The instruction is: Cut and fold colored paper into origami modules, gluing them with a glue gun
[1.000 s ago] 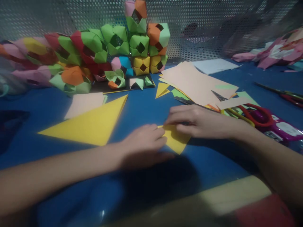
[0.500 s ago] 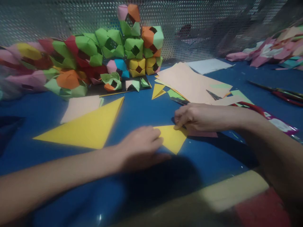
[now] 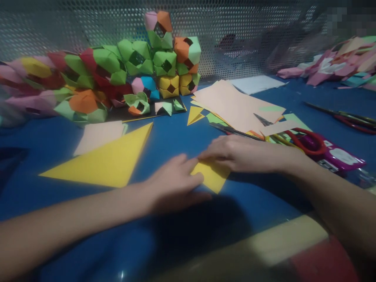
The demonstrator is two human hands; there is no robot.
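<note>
A small folded piece of yellow paper [image 3: 216, 179] lies on the blue tabletop between my hands, one corner pointing toward me. My left hand [image 3: 173, 182] holds its left corner, thumb and forefinger on the paper, the other fingers partly hidden. Along the far edge, my right hand [image 3: 232, 154] presses down with its fingers together, the fingertips meeting those of the left. To the left rests a large yellow folded paper triangle [image 3: 108, 164], partly over a stack of pale square sheets [image 3: 98, 135].
Folded paper blocks [image 3: 136, 56] are stacked along a perforated metal screen [image 3: 249, 43]. Pale paper sheets [image 3: 232, 103] lie behind my right hand, with red-handled scissors [image 3: 313, 143] and a purple packet [image 3: 340, 154] alongside. More scissors [image 3: 346, 115] lie far right, below a pink paper pile [image 3: 329, 64].
My right hand has slid left along the far edge of the small yellow paper to the left hand's fingertips. The left hand stays at its corner. The red scissor handles show more fully.
</note>
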